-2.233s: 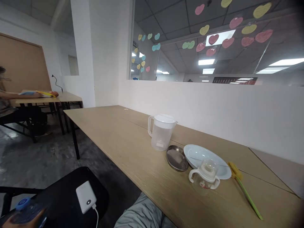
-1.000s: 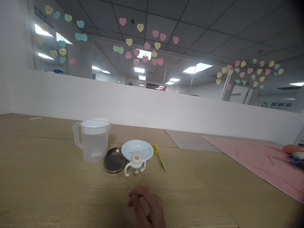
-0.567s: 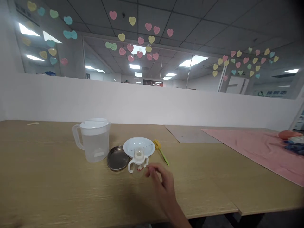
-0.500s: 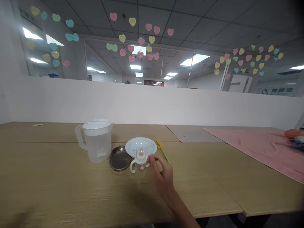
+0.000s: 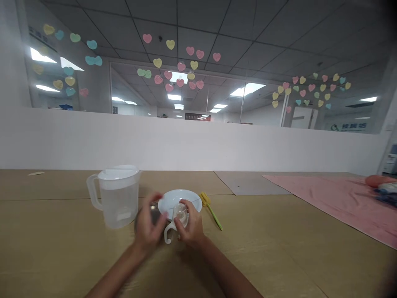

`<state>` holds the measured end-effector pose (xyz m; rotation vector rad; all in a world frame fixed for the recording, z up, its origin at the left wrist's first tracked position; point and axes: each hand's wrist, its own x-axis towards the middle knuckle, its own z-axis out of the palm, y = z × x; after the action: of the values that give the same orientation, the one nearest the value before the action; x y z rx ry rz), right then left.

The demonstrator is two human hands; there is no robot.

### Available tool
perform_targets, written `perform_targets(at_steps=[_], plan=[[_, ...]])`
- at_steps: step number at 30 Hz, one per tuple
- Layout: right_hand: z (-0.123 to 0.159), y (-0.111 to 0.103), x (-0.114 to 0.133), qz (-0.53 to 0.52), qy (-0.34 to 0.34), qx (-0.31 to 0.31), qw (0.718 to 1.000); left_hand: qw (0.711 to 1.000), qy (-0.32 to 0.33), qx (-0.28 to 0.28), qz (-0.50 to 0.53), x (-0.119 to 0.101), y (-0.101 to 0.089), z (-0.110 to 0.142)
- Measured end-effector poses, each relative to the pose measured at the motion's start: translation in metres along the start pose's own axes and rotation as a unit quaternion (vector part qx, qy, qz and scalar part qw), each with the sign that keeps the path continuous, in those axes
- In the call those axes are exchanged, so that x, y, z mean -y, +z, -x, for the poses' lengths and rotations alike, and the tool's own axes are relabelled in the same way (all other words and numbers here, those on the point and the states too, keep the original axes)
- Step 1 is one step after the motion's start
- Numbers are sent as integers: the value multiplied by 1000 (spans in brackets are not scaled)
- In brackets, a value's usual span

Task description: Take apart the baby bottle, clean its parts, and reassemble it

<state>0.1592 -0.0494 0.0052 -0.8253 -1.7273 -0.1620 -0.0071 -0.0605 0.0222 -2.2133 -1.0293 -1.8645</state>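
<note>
A small baby bottle with a clear dome cap [image 5: 180,211] and white side handles [image 5: 168,236] is in the middle of the view. My right hand [image 5: 192,225] is closed around its capped top from the right, hiding one handle and most of the body. My left hand [image 5: 146,227], smeared by motion, is just left of the bottle with thumb and fingers apart and nothing in it. Behind the bottle sits a white bowl [image 5: 180,193] with a thin straight thing lying in it. A round dark metal dish [image 5: 155,213] is partly covered by my left hand.
A lidded translucent pitcher [image 5: 120,203] stands at the left. To the right of the bowl lies a brush with a yellow sponge head and green handle [image 5: 214,215]. Pink cloth [image 5: 325,198] covers the table's right side. A white wall [image 5: 186,145] rises behind.
My left hand has come in from below and reached the bottle's left side. My right hand has shifted from the right handle to around the cap. The view has tilted up slightly.
</note>
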Motion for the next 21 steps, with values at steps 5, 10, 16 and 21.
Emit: perform_targets(at_steps=[5,10,16,21], plan=[[0,2,1,1,19,-30,999,985,111,132,8,33,55,34],[-2,4,3,7,26,-59,998,984,19,178,-7,41,62,48],[-5,2,1,13,14,-60,998,980,-3,195,32,40,62,44],[-6,1,3,18,5,-75,997,979,-3,201,33,41,61,43]])
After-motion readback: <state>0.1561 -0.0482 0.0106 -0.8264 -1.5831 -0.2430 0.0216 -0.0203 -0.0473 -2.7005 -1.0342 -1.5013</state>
